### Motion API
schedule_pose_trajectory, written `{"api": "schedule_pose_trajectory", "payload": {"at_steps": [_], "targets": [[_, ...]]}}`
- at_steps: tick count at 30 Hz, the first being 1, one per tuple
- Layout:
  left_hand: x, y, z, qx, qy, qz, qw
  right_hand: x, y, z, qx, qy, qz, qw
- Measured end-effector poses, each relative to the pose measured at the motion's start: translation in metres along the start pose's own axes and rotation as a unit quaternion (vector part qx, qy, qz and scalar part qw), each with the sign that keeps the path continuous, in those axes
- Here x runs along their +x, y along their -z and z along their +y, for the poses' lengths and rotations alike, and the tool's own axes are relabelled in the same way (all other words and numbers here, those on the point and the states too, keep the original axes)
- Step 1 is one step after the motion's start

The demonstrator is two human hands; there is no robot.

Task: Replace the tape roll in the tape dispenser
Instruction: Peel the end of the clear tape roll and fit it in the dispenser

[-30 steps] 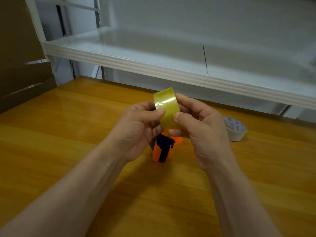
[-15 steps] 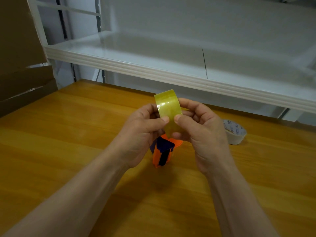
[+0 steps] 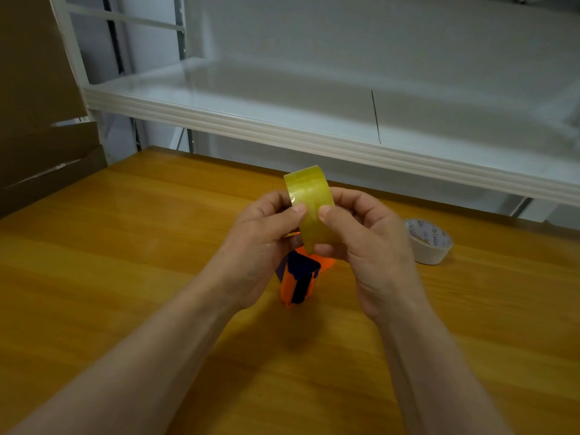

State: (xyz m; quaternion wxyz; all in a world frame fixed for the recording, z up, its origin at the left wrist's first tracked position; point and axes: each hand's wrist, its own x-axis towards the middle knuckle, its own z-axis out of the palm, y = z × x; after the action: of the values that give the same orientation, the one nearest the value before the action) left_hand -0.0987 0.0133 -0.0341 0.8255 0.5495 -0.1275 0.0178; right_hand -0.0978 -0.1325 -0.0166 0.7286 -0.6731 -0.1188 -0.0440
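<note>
Yellow-tinted clear plastic tape roll (image 3: 309, 208): you hold it on edge, raised above the wooden bench (image 3: 125, 262). Your left hand (image 3: 260, 243) grips its left side and your right hand (image 3: 370, 246) its right side. Both hands are clamped on the roll, with the thumbs lying close together on the glossy outer band. No lifted tape end is visible. My judgement is that you are feeling for it before loading.

Orange plastic tape dispenser with dark blue parts (image 3: 299, 277): it stands on the bench directly beneath your hands and is partly hidden by them. I cannot tell whether its hub is free.

White tape roll with a printed core (image 3: 428, 243): it lies flat on the bench beyond your right hand, apart from it.

Risks noted:
- The band is smooth and shiny. A hold by thumbs on the face could slip, and the roll would drop onto the dispenser below and topple it.
- Picking at clear tape with a nail may split it, so that only a sliver lifts.
- A freed end may stick back to the roll or to your fingers before it is threaded.
- The roll could go onto the hub the wrong way round, with the adhesive facing wrongly.
- Any cutting edge on the dispenser is out of sight, so reaching down blind invites a nick.
</note>
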Motion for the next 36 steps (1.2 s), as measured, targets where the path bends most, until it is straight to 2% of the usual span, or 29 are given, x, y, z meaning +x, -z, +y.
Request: {"api": "schedule_pose_trajectory", "payload": {"at_steps": [8, 18, 30, 36], "targets": [[0.0006, -0.001, -0.0004, -0.001, 0.009, 0.002, 1.0, 0.0007, 0.0001, -0.0014, 0.016, -0.032, 0.024, 0.999], [0.004, 0.0033, 0.0026, -0.029, 0.024, 0.023, 0.999, 0.0003, 0.0003, -0.0032, 0.055, -0.037, 0.001, 0.998], [0.0017, 0.0062, -0.0001, 0.021, -0.005, -0.04, 0.999, 0.0008, 0.0014, -0.0003, 0.018, -0.022, 0.026, 0.999], [0.0003, 0.0068, -0.0008, 0.055, 0.007, -0.038, 0.998, 0.0008, 0.0013, -0.0004, 0.027, -0.025, 0.032, 0.999]]}}
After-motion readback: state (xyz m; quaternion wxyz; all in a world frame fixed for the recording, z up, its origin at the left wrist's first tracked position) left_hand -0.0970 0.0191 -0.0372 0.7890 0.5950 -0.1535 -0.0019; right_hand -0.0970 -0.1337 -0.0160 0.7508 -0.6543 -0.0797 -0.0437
